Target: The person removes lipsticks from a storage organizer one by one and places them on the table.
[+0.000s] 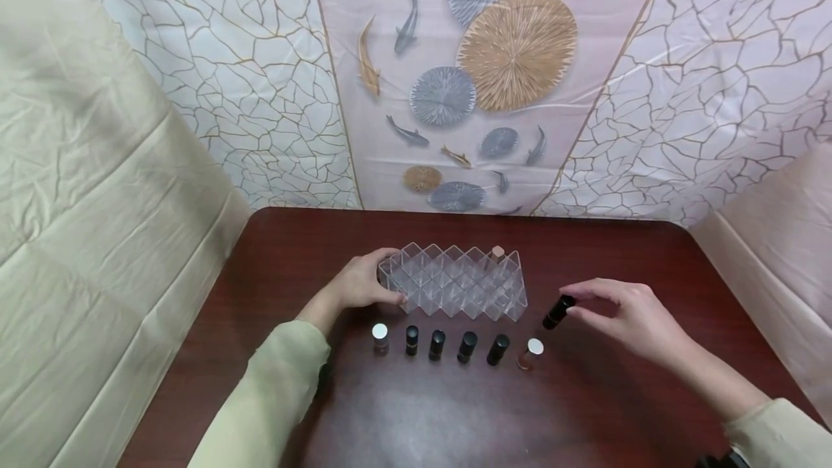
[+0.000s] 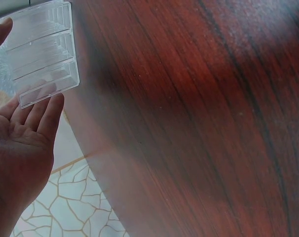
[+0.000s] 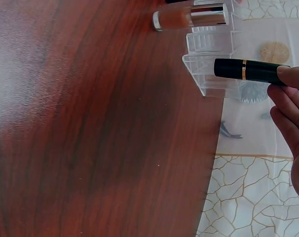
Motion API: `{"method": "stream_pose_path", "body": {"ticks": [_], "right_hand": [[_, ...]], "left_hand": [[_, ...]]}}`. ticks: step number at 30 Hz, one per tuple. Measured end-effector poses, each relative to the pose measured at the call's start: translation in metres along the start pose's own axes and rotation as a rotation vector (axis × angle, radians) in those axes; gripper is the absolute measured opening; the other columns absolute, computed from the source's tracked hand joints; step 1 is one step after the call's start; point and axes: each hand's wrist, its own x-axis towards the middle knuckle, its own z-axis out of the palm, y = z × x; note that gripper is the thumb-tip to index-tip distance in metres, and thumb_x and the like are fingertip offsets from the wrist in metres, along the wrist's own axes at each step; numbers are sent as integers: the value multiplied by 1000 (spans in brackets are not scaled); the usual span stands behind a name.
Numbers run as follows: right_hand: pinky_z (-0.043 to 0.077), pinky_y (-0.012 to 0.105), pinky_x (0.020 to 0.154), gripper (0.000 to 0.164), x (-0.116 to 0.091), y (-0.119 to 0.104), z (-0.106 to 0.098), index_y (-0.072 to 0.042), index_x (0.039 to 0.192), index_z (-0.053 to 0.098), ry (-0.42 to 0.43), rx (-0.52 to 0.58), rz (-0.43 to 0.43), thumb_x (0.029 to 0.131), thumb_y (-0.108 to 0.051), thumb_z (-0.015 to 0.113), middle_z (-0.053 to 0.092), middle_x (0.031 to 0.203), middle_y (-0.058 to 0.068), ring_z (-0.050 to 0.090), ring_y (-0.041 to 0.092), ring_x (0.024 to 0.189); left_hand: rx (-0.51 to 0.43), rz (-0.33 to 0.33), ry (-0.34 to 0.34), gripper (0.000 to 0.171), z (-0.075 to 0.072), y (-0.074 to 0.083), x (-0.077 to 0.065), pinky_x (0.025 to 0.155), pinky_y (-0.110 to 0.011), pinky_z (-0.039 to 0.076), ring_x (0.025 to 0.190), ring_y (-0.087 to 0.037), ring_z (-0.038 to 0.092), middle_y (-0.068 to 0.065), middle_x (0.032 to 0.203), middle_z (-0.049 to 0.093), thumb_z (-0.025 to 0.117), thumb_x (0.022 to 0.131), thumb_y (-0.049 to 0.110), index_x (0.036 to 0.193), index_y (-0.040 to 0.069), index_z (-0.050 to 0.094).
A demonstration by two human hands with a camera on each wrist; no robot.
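My left hand (image 1: 360,282) grips the left end of a clear plastic organizer (image 1: 455,284) with diamond-shaped compartments, thumb at its near side and fingers at its far side. In the left wrist view the organizer's stepped end wall (image 2: 43,44) shows between thumb and fingers. Off the organizer's right end, my right hand (image 1: 630,313) pinches a black lipstick tube (image 3: 255,70) with a thin gold band by one end. It is held tilted above the table. One tube with a pinkish top (image 1: 497,253) stands in a back right compartment of the organizer.
A row of tubes stands in front of the organizer on the dark wooden table (image 1: 416,410). Several black tubes (image 1: 466,347) are between a silver-capped tube (image 1: 380,338) at left and a silver-capped brownish one (image 1: 530,354) at right. Patterned cloth (image 1: 442,157) hangs behind.
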Motion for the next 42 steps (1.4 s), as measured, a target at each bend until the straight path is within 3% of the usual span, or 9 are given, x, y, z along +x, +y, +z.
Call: {"method": "stream_pose_path", "body": {"ticks": [11,25,42], "right_hand": [[51,9,82,47,-14,3,7,-16,112,82,0,16,-3,72,5,92,80,103,-6,76,5,89],[49,6,87,51,-37,10,21,-14,111,81,16,39,-73,66,8,92,80,103,-7,72,-4,97],[47,6,89,51,-52,5,31,-18,112,81,-10,29,-25,68,6,93,79,104,-10,73,1,97]], "left_hand": [[9,20,2,89,-1,3,-1,102,-47,53,107,-26,66,-10,121,74,94,76,35,152,8,55],[27,22,7,89,0,0,2,101,-46,53,107,-24,66,-9,121,74,94,76,36,152,9,55],[21,20,9,90,1,-1,2,102,-46,53,106,-23,66,-8,121,74,94,76,35,152,9,54]]}}
